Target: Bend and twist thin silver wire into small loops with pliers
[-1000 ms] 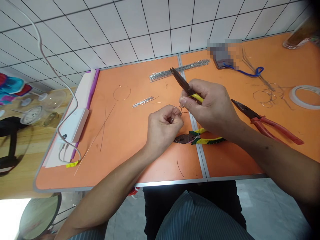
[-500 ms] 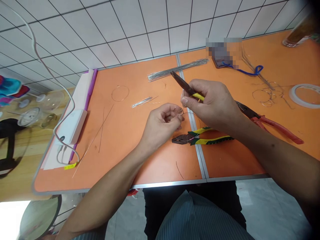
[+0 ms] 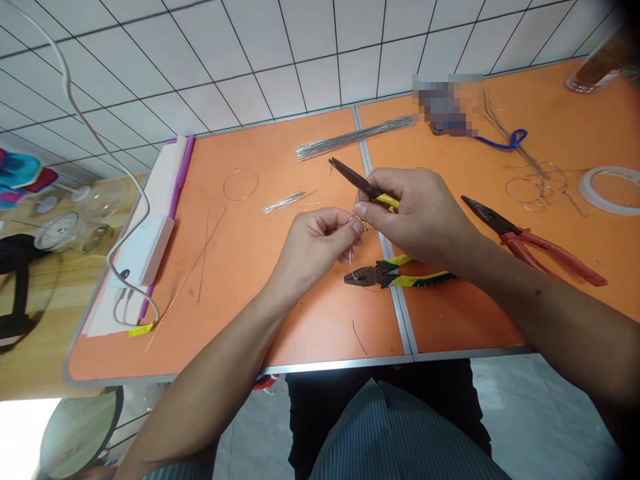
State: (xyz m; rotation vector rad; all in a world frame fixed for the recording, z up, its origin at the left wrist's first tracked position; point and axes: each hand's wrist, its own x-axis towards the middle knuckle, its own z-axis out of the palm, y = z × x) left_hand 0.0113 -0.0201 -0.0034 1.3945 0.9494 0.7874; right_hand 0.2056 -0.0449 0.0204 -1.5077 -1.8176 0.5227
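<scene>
My left hand (image 3: 320,243) pinches a thin wire (image 3: 351,257) between thumb and fingers; part of the wire curves down below the fingertips. My right hand (image 3: 415,207) is wrapped round dark-jawed pliers with yellow handles (image 3: 355,179), their jaws pointing up and left. Its thumb and forefinger touch the wire close to my left fingertips. Just below the hands lie other pliers with yellow and green handles (image 3: 395,273). A small bundle of short wires (image 3: 284,202) is left of the hands, and a long wire bundle (image 3: 355,138) lies behind them.
Red-handled pliers (image 3: 525,240) lie at the right, near a white ring-shaped roll (image 3: 607,190) and tangled wires (image 3: 537,190). A wire ring (image 3: 241,185) and crossed wires (image 3: 205,253) lie at the left, beside a white box (image 3: 145,250) with a cable. A tiled wall (image 3: 300,60) stands behind.
My right hand and its pliers have moved slightly left and down, closer to my left hand. The loop of wire hanging from the hands has turned and shifted left.
</scene>
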